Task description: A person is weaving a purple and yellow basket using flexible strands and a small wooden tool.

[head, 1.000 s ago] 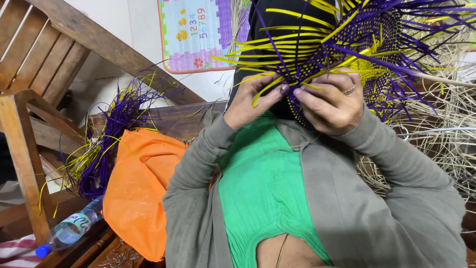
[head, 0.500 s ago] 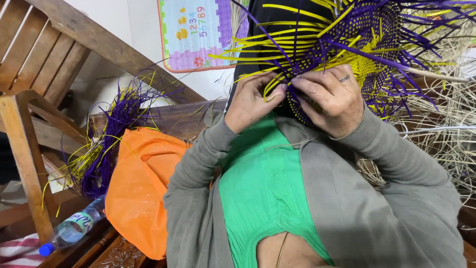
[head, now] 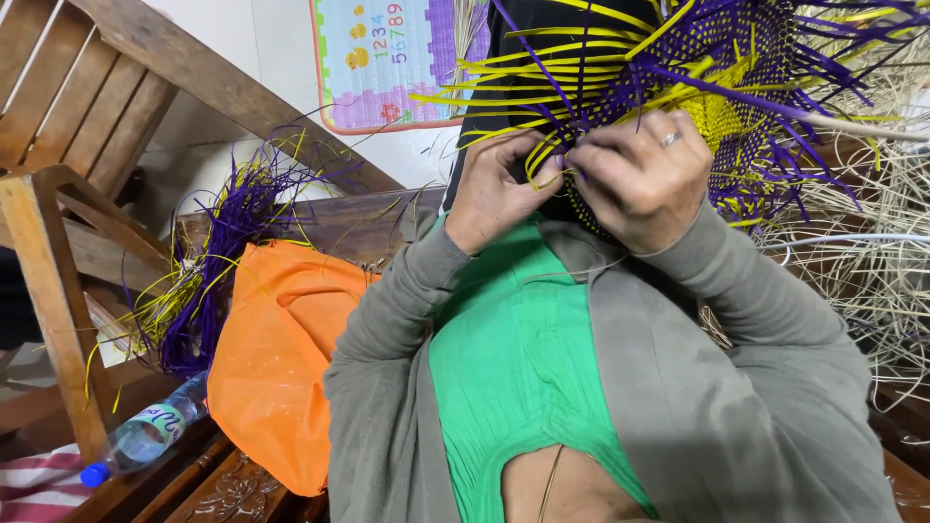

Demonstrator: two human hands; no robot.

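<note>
A half-woven piece of purple and yellow strips (head: 746,77) is held up in front of me, its loose ends fanning out on all sides. My left hand (head: 496,194) pinches a yellow strip (head: 539,163) at the weave's lower left edge. My right hand (head: 647,179), with a ring on one finger, grips the woven edge right beside it, fingertips almost touching the left hand's. Grey sleeves and a green top fill the lower part of the view.
An orange bag (head: 276,368) lies at the left beside a bundle of purple and yellow strips (head: 218,266). A plastic bottle with a blue cap (head: 140,436) lies by a wooden chair (head: 48,281). Pale straw (head: 872,271) is piled at the right.
Both hands have drawn closer together on the weave's edge. The woven piece has shifted slightly to the right and tilted.
</note>
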